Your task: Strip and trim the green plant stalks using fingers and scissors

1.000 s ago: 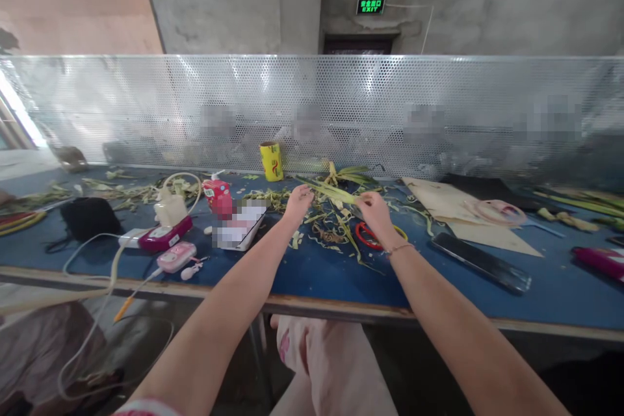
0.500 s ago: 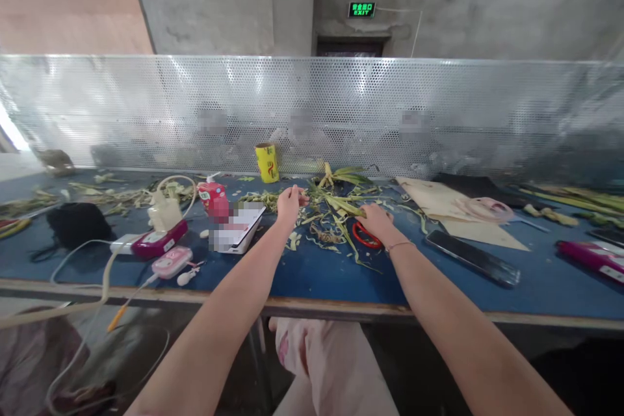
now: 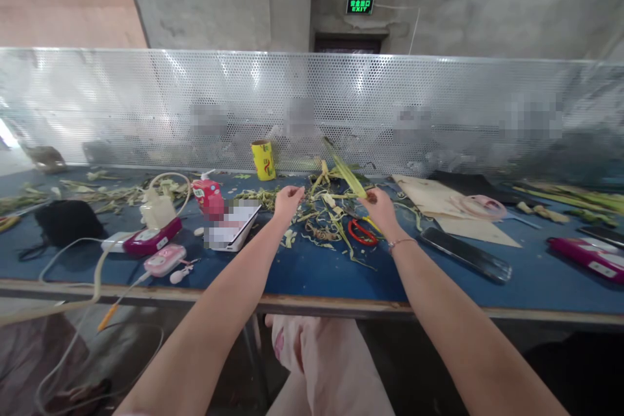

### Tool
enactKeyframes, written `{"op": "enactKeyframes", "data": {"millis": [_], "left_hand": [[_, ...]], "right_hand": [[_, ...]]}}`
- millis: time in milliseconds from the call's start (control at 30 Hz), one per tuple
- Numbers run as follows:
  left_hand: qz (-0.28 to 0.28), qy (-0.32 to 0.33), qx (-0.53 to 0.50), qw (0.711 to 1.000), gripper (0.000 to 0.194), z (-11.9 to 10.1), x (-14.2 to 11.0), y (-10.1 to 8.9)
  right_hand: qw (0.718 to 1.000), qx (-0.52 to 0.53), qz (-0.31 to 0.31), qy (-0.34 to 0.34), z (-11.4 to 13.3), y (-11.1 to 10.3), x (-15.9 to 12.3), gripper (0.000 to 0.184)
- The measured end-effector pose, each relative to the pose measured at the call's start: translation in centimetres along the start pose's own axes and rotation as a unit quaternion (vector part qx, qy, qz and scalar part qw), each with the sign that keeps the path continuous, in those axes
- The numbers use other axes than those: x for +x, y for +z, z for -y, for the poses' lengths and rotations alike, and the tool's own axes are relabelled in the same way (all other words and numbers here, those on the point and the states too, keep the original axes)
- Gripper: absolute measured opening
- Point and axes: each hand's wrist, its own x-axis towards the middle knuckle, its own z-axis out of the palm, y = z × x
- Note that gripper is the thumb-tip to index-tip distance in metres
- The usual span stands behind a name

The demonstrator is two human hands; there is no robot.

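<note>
My right hand [image 3: 381, 209] is closed on the lower end of a long green leafy stalk [image 3: 347, 170], which slants up and to the left above the table. Fingers pinched, my left hand [image 3: 288, 200] is held above the table to the left; whatever may be between its fingertips is too small to make out. Shredded plant scraps [image 3: 322, 229] lie between the two hands. Just below my right hand rests a pair of scissors with red handles [image 3: 361, 233]; a yellow part shows beside it, partly hidden by the hand.
Left of my arms are a phone on a white box [image 3: 234, 227], a pink pump bottle [image 3: 207, 195] and a cabled power strip [image 3: 152, 237]. A yellow roll [image 3: 264, 161] stands before the perforated metal screen [image 3: 146, 110]. A dark phone [image 3: 465, 253] and cardboard [image 3: 429, 198] lie right.
My right hand has raised the leafy stalk off the scraps, and its leaves now point upward. More of the scissors shows. My left hand stays pinched in nearly the same place.
</note>
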Motion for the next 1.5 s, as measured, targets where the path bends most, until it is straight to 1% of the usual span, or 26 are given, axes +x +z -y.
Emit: {"op": "enactKeyframes", "data": {"millis": [100,167,233,300,367,433,500,567,667,767,833,867,933,1067,1167,1233,1300,1433,1500], "left_hand": [[0.076,0.001,-0.006,0.997,0.025,0.2,-0.3,0.6],[0.104,-0.010,-0.040,0.994,0.029,0.2,-0.6,1.0],[0.111,-0.016,-0.075,0.991,0.030,0.1,-0.8,1.4],[0.095,-0.017,-0.097,0.991,0.029,0.0,-0.8,1.7],[0.070,-0.019,-0.092,0.993,0.026,-0.1,-0.8,1.7],[0.048,-0.022,-0.074,0.996,0.024,-0.2,-0.7,1.6],[0.046,-0.011,-0.054,0.997,0.022,-0.3,-0.7,1.4],[0.059,0.014,-0.023,0.998,0.022,-0.2,-0.8,1.4],[0.104,0.051,0.032,0.993,0.021,-0.1,-0.9,1.5],[0.146,0.056,0.039,0.987,0.019,0.0,-1.2,1.8],[0.153,0.052,0.037,0.986,0.018,0.0,-1.2,2.0],[0.153,0.051,0.038,0.986,0.018,0.0,-1.3,2.0],[0.150,0.052,0.042,0.986,0.016,0.0,-1.3,2.0],[0.137,0.039,0.013,0.990,0.013,-0.1,-1.3,1.9],[0.115,0.020,-0.032,0.993,0.013,0.0,-1.1,2.0],[0.103,0.011,-0.054,0.993,0.014,0.2,-0.9,1.9],[0.089,0.004,-0.072,0.993,0.014,0.4,-0.7,1.9],[0.048,-0.032,-0.118,0.991,0.014,0.3,-0.6,1.8],[0.030,-0.046,-0.151,0.987,0.012,0.1,-0.8,1.7]], "right_hand": [[0.997,0.017,0.002,-0.081,1.4,0.4,-0.5,0.028],[0.992,0.030,0.018,-0.121,2.5,0.8,-1.0,0.028],[0.988,0.035,0.039,-0.148,3.3,1.3,-1.5,0.027],[0.983,0.029,0.063,-0.171,3.9,1.7,-1.9,0.026],[0.980,0.016,0.082,-0.183,4.4,2.0,-2.2,0.025],[0.979,0.000,0.090,-0.181,4.7,2.2,-2.5,0.025],[0.981,-0.013,0.089,-0.174,5.1,2.3,-2.6,0.025],[0.980,-0.014,0.086,-0.176,5.5,2.3,-2.8,0.025],[0.978,-0.008,0.083,-0.193,6.0,2.2,-2.8,0.022],[0.973,-0.002,0.081,-0.215,6.4,2.0,-2.8,0.017],[0.972,0.017,0.085,-0.218,6.5,1.9,-2.8,0.017],[0.973,0.032,0.088,-0.211,6.5,1.9,-2.8,0.017],[0.979,0.063,0.088,-0.173,6.6,1.8,-2.7,0.016],[0.988,0.117,0.070,-0.068,6.5,1.9,-2.4,0.017],[0.986,0.153,0.073,0.010,6.1,2.1,-2.2,0.019],[0.977,0.190,0.077,0.061,5.8,2.1,-2.0,0.020],[0.961,0.249,0.071,0.101,5.8,2.1,-2.0,0.019],[0.918,0.359,0.065,0.154,6.6,1.9,-2.2,0.015],[0.908,0.381,0.063,0.166,7.0,1.8,-2.3,0.014]]}}
